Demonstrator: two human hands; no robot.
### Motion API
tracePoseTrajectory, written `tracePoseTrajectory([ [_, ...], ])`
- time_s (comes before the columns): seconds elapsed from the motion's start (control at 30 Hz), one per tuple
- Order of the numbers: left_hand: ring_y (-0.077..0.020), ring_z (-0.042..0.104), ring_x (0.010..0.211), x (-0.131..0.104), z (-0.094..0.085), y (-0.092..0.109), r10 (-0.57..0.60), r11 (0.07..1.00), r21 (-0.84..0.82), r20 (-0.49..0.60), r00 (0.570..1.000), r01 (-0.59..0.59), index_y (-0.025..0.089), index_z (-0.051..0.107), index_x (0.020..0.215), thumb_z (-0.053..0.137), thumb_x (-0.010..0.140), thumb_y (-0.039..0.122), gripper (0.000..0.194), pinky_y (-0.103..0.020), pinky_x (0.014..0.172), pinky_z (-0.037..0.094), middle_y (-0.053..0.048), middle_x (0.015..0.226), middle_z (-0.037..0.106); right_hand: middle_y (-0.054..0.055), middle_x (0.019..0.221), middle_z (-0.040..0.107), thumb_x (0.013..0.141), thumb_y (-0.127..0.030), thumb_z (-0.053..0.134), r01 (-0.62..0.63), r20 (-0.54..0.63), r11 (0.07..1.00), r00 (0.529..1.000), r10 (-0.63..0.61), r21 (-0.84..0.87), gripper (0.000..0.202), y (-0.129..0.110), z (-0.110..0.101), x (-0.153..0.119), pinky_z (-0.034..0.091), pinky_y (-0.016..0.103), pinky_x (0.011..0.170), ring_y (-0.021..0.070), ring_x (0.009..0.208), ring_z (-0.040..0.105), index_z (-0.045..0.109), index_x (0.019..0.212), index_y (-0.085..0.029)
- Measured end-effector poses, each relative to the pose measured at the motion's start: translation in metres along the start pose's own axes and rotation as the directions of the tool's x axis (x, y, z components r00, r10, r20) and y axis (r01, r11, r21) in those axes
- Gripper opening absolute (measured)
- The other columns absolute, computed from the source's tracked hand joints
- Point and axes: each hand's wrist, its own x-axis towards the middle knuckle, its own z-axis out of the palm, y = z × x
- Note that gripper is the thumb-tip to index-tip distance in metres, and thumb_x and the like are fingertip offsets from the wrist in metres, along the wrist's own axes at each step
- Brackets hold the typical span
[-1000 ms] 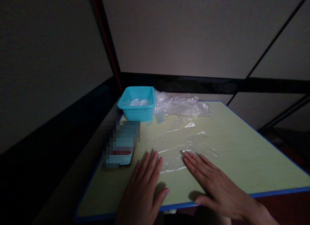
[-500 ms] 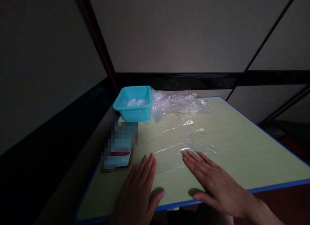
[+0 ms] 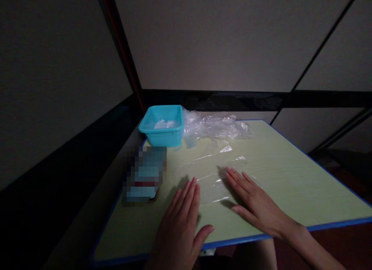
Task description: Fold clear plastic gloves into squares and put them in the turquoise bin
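A thin clear plastic bag (image 3: 213, 190) lies spread on the pale green table (image 3: 290, 184), between and beyond my hands. My left hand (image 3: 183, 219) is at its near left edge, fingers stretched out and thumb apart, holding nothing. My right hand (image 3: 255, 200) is over the bag's right side with fingers extended and nothing held; a shadow shows beneath it. Whether either palm touches the plastic I cannot tell.
At the back left stands a turquoise basket (image 3: 165, 136) with whitish items inside. Crumpled clear plastic (image 3: 217, 126) lies beside it. A blurred-out, flat bluish object (image 3: 148, 173) rests at the left edge. Panelled walls (image 3: 215, 41) stand behind the table.
Both hands have moved a little forward, my left hand also to the right. The right hand appears lifted somewhat. The camera view has shifted slightly.
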Motion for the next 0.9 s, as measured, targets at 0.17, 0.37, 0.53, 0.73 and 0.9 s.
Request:
tracePoseTrajectory([
  [0.17,-0.0248,0.022,0.131,0.036,0.011,0.036,0.047,0.991,-0.133,0.11,0.993,-0.032,0.007,0.023,0.136,0.05,0.082,0.046,0.073,-0.039,0.102,0.036,-0.014,0.144,0.021,0.015,0.146,0.013,0.087,-0.05,0.038,0.064,0.033,0.997,0.997,-0.063,-0.035,0.075,0.001,0.005,0.008,0.024,0.047,0.105,0.0254,0.133,0.012,0.007,0.141,-0.009],
  [0.37,-0.0239,0.018,0.132,0.045,0.026,0.044,0.028,0.985,-0.173,0.103,0.994,-0.01,0.007,0.024,0.136,0.039,0.083,0.057,0.075,-0.039,0.106,0.03,-0.013,0.144,0.022,0.013,0.145,0.017,0.085,-0.055,0.037,0.087,0.038,0.996,0.996,-0.086,-0.031,0.075,0.001,0.004,0.008,0.023,0.046,0.106,0.0237,0.132,0.015,0.01,0.141,-0.012],
  [0.53,-0.0245,0.015,0.133,0.044,0.028,0.043,0.032,0.988,-0.157,0.115,0.993,-0.014,0.006,0.025,0.136,0.035,0.083,0.06,0.076,-0.04,0.107,0.028,-0.013,0.144,0.021,0.013,0.144,0.018,0.085,-0.054,0.036,0.075,0.061,0.996,0.995,-0.073,-0.04,0.074,0.001,0.004,0.008,0.023,0.046,0.106,0.0234,0.132,0.016,0.012,0.141,-0.012],
  [0.73,-0.024,0.013,0.133,0.042,0.028,0.045,0.005,0.992,-0.127,0.121,0.993,0.011,0.008,0.023,0.137,0.03,0.084,0.061,0.076,-0.04,0.108,0.025,-0.011,0.145,0.02,0.013,0.145,0.017,0.086,-0.054,0.036,0.066,0.061,0.997,0.996,-0.064,-0.03,0.074,0.002,0.005,0.007,0.023,0.045,0.106,0.0242,0.132,0.017,0.01,0.141,-0.014],
  [0.9,-0.0245,0.014,0.133,0.036,0.025,0.04,-0.03,0.994,-0.1,0.141,0.99,0.044,0.009,0.022,0.138,0.032,0.084,0.061,0.076,-0.04,0.107,0.027,-0.011,0.145,0.017,0.013,0.145,0.015,0.087,-0.051,0.037,0.07,0.083,0.997,0.994,-0.067,-0.038,0.074,0.002,0.005,0.006,0.021,0.047,0.107,0.0245,0.132,0.015,0.005,0.141,-0.013],
])
